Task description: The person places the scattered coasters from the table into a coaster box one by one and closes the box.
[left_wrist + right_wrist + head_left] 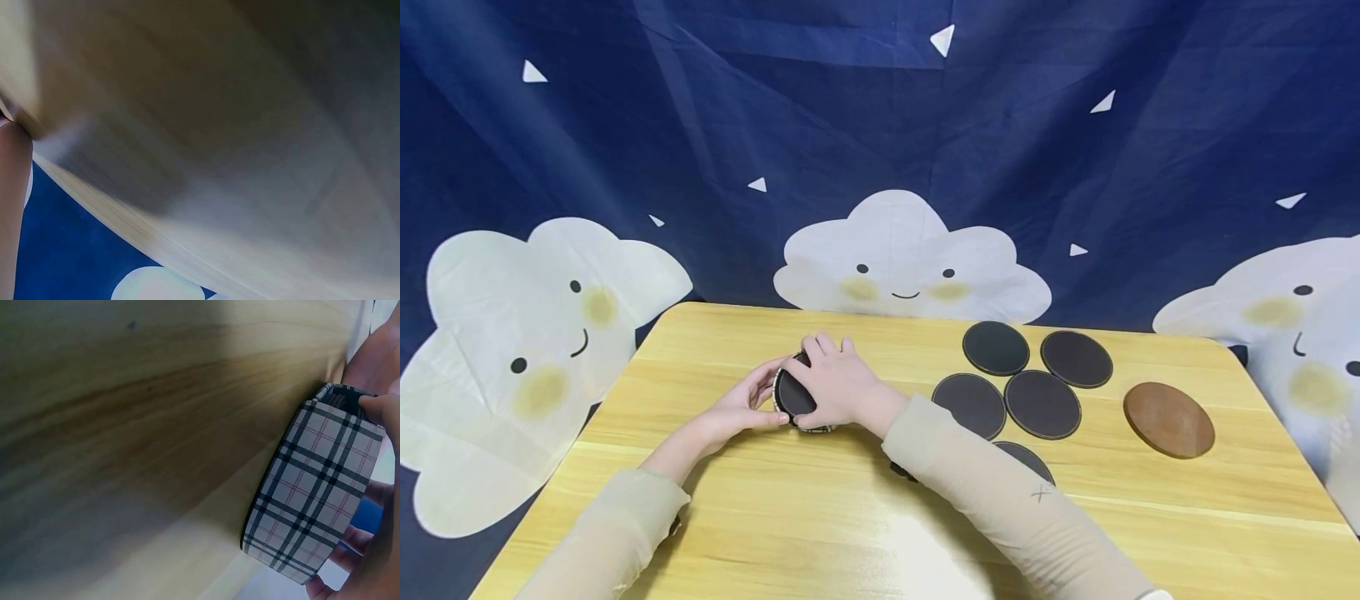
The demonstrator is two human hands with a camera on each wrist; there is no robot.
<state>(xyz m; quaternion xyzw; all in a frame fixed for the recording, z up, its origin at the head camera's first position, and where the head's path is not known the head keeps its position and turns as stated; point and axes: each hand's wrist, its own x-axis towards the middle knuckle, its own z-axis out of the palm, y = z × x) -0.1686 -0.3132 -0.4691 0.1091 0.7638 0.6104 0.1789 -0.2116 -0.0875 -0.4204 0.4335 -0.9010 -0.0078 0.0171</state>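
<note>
While both your hands are meeting at the table's (715,517) left-centre, your right hand (838,382) is curling over a plaid holder (315,490) and pinching a dark coaster (793,393) in it. Your left hand (741,407) is gripping the holder's side, fingers curled. Five dark coasters (1042,403) and a brown one (1168,418) are lying well apart to the right.

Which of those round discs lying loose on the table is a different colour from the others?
The brown disc, alone at the far right of the table. The other loose discs are dark, nearly black, and clustered together.
</note>
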